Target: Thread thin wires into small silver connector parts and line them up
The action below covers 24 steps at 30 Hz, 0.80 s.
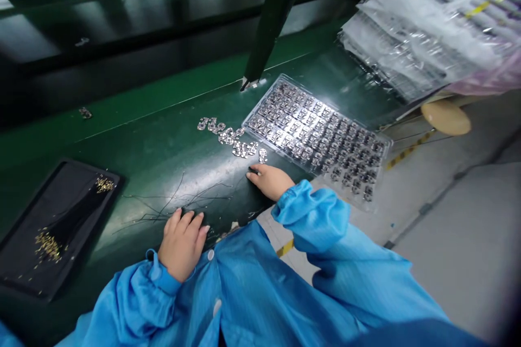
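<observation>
My left hand (183, 244) lies palm down at the table's near edge, fingers stretched out and touching or just beside several thin dark wires (163, 211). To its right, my right hand (271, 180) has thumb and forefinger together in a pinch. Something small and dark shows at those fingertips, too small to name. Just beyond that hand lies a loose group of small silvery metal parts (243, 148). A clear plastic tray (264, 98) full of rows of similar parts stands to the right, its near corner reaching past the table edge.
A black tray (77, 171) at the left holds a bundle of dark wires with gold-coloured ends (49, 244). One single metal part (85, 113) lies farther back. A dark green post (272, 21) rises behind the clear tray. Stacked bagged trays (423, 27) stand at the back right.
</observation>
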{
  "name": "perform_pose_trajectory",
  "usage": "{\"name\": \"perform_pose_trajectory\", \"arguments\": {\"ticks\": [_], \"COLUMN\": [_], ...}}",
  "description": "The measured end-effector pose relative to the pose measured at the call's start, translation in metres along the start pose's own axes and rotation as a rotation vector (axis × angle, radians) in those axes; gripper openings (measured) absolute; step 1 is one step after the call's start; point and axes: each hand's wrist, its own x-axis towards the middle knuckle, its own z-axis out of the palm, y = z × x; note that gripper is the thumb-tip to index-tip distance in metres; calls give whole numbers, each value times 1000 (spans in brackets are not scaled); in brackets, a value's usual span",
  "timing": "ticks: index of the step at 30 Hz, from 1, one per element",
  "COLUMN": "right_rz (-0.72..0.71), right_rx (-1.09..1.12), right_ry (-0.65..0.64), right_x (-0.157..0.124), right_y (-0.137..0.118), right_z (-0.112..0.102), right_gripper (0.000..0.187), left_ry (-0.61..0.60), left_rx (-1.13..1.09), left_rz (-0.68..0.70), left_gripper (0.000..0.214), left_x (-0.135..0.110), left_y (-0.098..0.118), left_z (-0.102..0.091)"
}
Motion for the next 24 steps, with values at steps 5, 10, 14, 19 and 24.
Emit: {"name": "perform_pose_trajectory", "arguments": {"ticks": [5, 10, 14, 19, 24], "right_rz": [-45, -93, -163, -111, -98], "right_rx": [-52, -81, -64, 171, 432], "right_ry": [-122, -167, -206, -178, -204], "right_x": [17, 20, 9, -27, -66], "right_y": [-2, -6, -6, -4, -22], "right_z": [-13, -16, -17, -29, -28], "right_gripper": [24, 15, 20, 19, 19], "left_ry": [1, 0, -25, 39, 192], "left_rx": [-4, -56, -32, -67, -173], "left_rz": [-23, -59, -60, 16, 213], "left_gripper": [33, 33, 31, 28, 26], "left_x": [-1, 1, 3, 9, 25], "left_y": [1, 6, 7, 10, 30], "left_z": [2, 0, -4, -14, -25]}}
